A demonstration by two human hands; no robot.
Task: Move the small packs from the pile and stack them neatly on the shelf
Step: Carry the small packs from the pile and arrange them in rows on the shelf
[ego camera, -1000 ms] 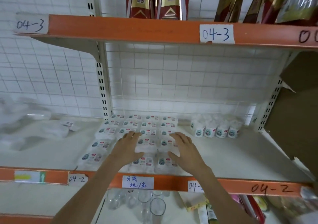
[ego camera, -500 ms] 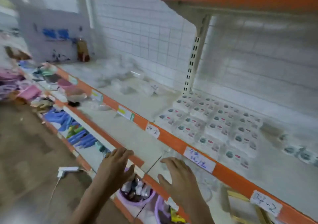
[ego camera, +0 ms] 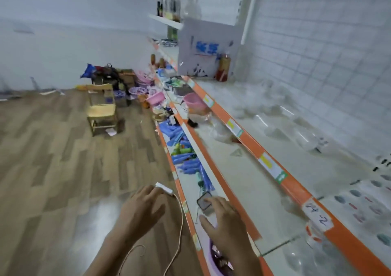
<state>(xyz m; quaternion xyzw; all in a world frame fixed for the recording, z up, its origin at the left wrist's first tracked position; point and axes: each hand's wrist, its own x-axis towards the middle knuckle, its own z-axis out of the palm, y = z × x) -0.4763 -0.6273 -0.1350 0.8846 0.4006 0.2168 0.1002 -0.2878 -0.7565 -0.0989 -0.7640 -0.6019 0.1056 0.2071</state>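
Left hand [ego camera: 141, 209]: nearest the camera, held in the air above the brown wood-pattern floor [ego camera: 53, 159], fingers spread and loosely straight, holding nothing.

Right hand [ego camera: 227, 218]: just beside the left, above the front edge of the lowest shelf, fingers fanned and relaxed, holding nothing.

Thin cream cable with a white rectangular plug [ego camera: 164, 187]: on the floor just beyond and under the left hand, the cord looping back toward the camera.

Small dark-framed rectangular device [ego camera: 204, 200]: on the lowest shelf, partly covered by the right fingertips in this view; contact cannot be told.

Purple plastic basin [ego camera: 213, 252]: below the right wrist, contents blurred.

White metal shelf with an orange front rail [ego camera: 296, 187]: runs from bottom right toward the far wall; a handwritten paper label is stuck to the rail.

Small white packs with dark oval marks [ego camera: 364, 203]: laid flat in rows on that shelf at the far right edge, heavily blurred.

Pile of clear-wrapped packs [ego camera: 279, 125]: further along the same shelf, loose and blurred, well apart from both hands.

Blue plastic items [ego camera: 182, 153]: heaped on the lowest shelf beyond the device.

Pink plastic bucket [ego camera: 193, 102]: on the middle shelf, further back.

Small yellow wooden chair [ego camera: 101, 108]: on the floor, far left of the shelving.
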